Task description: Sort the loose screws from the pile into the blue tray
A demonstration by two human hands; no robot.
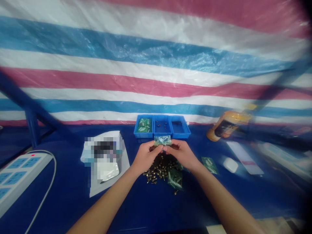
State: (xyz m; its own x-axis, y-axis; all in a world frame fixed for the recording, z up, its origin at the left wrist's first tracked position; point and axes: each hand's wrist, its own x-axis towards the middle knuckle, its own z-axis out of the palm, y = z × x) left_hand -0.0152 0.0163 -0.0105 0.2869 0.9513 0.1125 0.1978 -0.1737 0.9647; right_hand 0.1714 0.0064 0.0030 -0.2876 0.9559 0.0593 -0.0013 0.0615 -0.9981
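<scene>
Green and pale blue show through the small, crinkled clear plastic packet [162, 140] that the person holds up in both hands, just above the surface [60, 201] and just in front of the tray. The packet is a short, squat pouch, lying sideways, and its glossy film catches the light, so what's inside is hard to make out. The left hand [146, 157] has one end and the right hand [182, 154] has the other; the fingers [158, 149] of both hands are closed around it, curling in until the two hands nearly meet beneath it.

Right below the hands sits a heap of brass-coloured screws [158, 170], mixed with green bags [175, 178]. Another green bag [209, 165] lies to the right. Ahead stands a blue three-compartment tray [162, 126]: green packets [143, 125] fill the left section, a few small screws [161, 125] are scattered in the middle one, and something dark lies in the right one. Further left, a white sheet [109, 182] carries a pixelated patch, and a white power strip [21, 172] lies by the edge. An orange bottle [229, 125] lies tilted on the right, in front of a striped tarpaulin [156, 65].
</scene>
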